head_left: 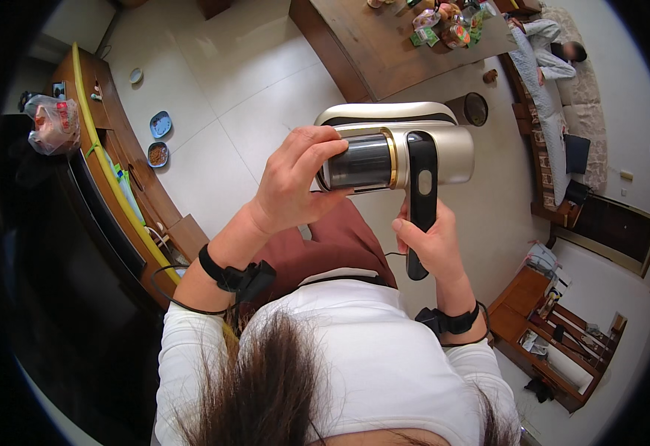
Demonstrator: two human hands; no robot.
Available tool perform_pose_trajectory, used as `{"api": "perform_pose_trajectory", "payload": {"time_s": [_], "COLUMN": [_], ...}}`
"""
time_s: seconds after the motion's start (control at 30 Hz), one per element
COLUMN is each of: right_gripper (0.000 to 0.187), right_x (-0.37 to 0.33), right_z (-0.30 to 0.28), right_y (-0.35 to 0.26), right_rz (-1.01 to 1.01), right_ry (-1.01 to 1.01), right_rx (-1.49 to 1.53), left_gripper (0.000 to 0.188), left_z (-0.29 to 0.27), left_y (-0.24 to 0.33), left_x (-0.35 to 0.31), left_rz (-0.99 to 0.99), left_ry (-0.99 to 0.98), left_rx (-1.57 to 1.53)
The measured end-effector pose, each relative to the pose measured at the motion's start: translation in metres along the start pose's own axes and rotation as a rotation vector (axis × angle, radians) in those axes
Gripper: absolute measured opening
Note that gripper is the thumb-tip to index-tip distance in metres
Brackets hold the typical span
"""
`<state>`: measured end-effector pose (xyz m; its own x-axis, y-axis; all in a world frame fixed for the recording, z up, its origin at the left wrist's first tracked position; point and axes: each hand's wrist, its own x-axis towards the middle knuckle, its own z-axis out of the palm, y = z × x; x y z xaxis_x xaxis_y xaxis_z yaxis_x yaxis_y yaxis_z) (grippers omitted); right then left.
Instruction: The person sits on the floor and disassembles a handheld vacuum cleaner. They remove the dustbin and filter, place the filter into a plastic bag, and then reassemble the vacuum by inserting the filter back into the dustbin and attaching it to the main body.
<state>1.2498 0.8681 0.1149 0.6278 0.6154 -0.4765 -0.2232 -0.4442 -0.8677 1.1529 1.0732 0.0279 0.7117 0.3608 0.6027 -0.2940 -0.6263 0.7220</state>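
Note:
A champagne-coloured handheld vacuum cleaner (455, 154) is held up in front of my body, above the floor. Its wide, pale head with a dark seam (384, 113) lies along the far side. My right hand (430, 236) is wrapped round the black handle, which points down toward me. At the left end, my left hand (295, 175) grips the dark see-through dust cup (362, 162), fingers over its top and thumb beneath. A gold ring (393, 160) marks where the cup meets the body; the two look joined. The underside is hidden.
A brown table (384, 44) with packets and jars stands ahead. Left is a long wooden cabinet (102, 82) with a plastic bag (53, 125). Bowls (158, 154) lie on the tiles. A person (552, 52) sits on the far-right sofa; a dark bin (475, 109) stands nearer.

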Motion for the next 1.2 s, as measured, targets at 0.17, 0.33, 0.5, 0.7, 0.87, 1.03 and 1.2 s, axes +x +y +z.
{"api": "perform_pose_trajectory", "payload": {"time_s": [0.17, 0.33, 0.5, 0.7, 0.87, 1.03, 1.2], "right_gripper": [0.014, 0.014, 0.014, 0.015, 0.016, 0.017, 0.016], "right_x": [0.0, 0.0, 0.004, 0.0, -0.002, -0.005, -0.01], "right_z": [-0.005, -0.006, -0.013, -0.017, -0.022, -0.027, -0.03], "right_y": [0.001, -0.001, -0.003, -0.002, -0.001, 0.002, 0.004], "right_rz": [0.017, 0.001, 0.013, 0.009, 0.001, 0.031, 0.045], "right_ry": [-0.006, -0.004, -0.001, 0.01, 0.005, 0.013, 0.024], "right_rx": [-0.006, -0.03, -0.017, -0.001, -0.03, -0.041, -0.01], "left_gripper": [0.064, 0.064, 0.064, 0.064, 0.062, 0.059, 0.06], "left_z": [0.0, 0.012, 0.018, 0.02, 0.023, 0.026, 0.026], "left_y": [0.001, 0.004, 0.002, 0.003, 0.006, 0.005, 0.006], "left_x": [0.0, -0.004, 0.0, 0.007, 0.009, 0.009, 0.01], "left_rz": [-0.017, -0.074, -0.057, 0.001, 0.034, -0.017, -0.044], "left_ry": [-0.02, 0.045, 0.037, -0.011, -0.02, -0.073, -0.11], "left_rx": [-0.006, -0.054, -0.057, -0.032, -0.003, -0.059, -0.07]}}
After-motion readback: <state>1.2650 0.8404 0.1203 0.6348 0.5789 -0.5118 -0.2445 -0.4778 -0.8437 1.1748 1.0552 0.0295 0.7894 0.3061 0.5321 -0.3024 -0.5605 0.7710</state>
